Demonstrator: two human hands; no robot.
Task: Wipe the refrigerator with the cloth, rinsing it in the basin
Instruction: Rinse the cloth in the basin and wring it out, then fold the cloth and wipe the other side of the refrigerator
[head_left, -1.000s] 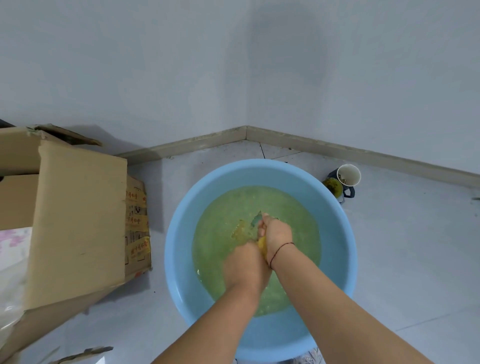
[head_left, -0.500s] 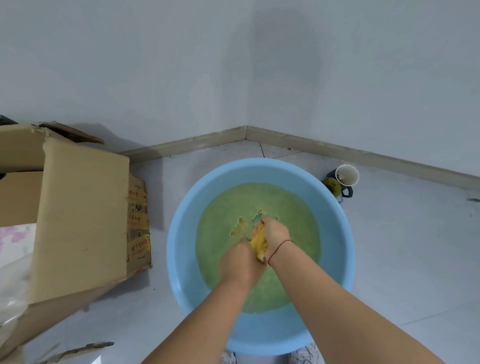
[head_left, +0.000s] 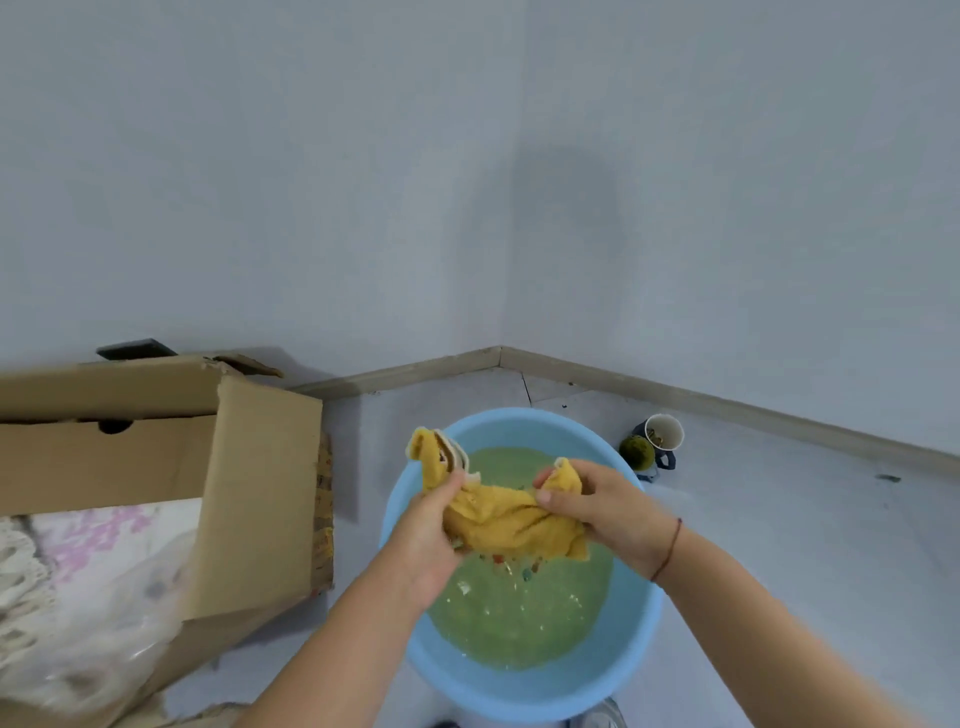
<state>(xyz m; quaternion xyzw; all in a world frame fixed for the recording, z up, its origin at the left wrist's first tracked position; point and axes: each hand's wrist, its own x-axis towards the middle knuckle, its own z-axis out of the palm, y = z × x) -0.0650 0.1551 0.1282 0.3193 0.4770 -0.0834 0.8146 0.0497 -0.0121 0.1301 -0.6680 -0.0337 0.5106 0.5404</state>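
1. An open cardboard box (head_left: 260, 493) stood on the floor at the left, just beside the basin, with pale fabric inside.
2. The left hand (head_left: 431, 525) gripped the cloth's left part, fingers curled round it, and one end stuck up past them.
3. The yellow cloth (head_left: 509, 519) hung bunched between both hands, over the green water.
4. The blue basin (head_left: 519, 686) sat on the floor near the room's corner.
5. The right hand (head_left: 608, 504) pinched the cloth's right end, thumb towards the camera.
6. A white cup (head_left: 664, 431) stood near the basin's right side.
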